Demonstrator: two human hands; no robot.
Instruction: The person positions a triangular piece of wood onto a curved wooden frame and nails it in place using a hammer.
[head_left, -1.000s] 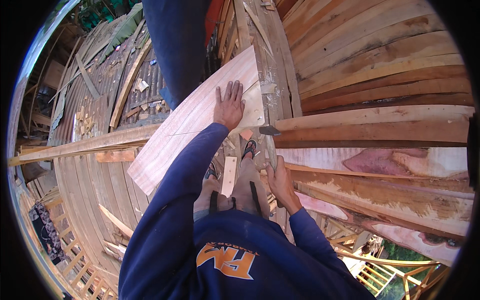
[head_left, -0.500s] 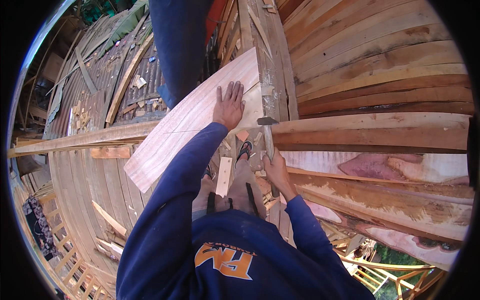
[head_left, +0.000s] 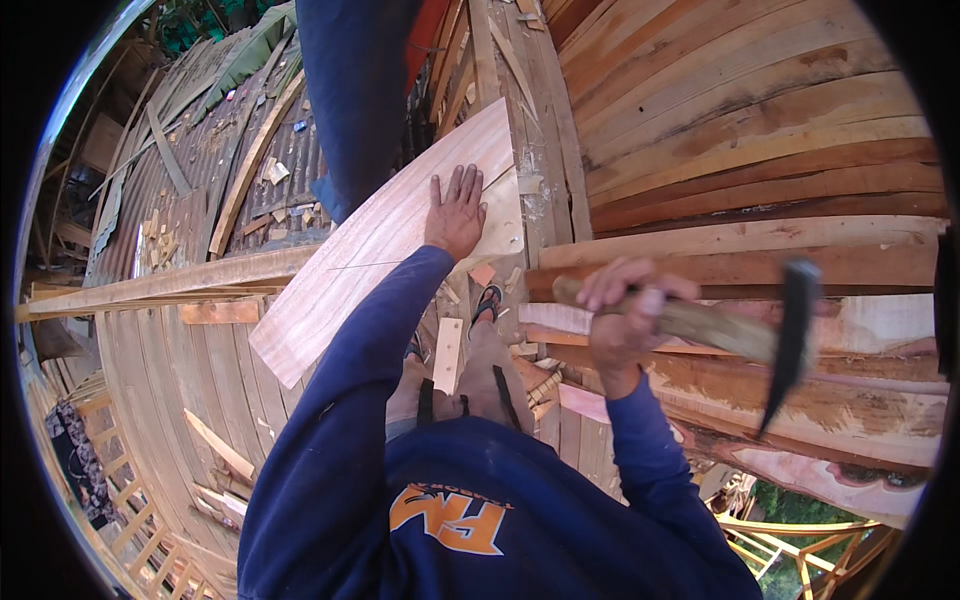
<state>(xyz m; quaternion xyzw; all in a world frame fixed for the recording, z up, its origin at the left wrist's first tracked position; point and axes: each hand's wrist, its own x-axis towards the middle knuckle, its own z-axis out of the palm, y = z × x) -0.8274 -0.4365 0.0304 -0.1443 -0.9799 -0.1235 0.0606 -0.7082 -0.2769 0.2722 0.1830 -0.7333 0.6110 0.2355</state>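
My left hand [head_left: 457,212] lies flat, fingers spread, on a broad pale pinkish plank [head_left: 385,240] that slants across in front of me. The plank's far right edge meets a long wooden beam [head_left: 548,190]. A pencil-thin dark line crosses the plank beside my left wrist. Out to the right, my right hand [head_left: 630,310] grips the wooden handle of a hammer [head_left: 725,332]. Its dark metal head points away to the right, raised above the stacked boards and blurred by motion. A small shiny spot, perhaps a nail head, shows near the plank's right edge.
Stacked boards [head_left: 740,130] fill the right side. A rusty corrugated sheet [head_left: 240,150] with wood scraps lies at far left. Someone's dark blue clothing [head_left: 358,90] hangs over the top middle. A narrow board with holes [head_left: 448,345] lies between my feet. A rail [head_left: 200,276] crosses at left.
My right hand has swung the hammer up and to the right, off the spot by the plank's right edge. My left hand has stayed flat on the plank.
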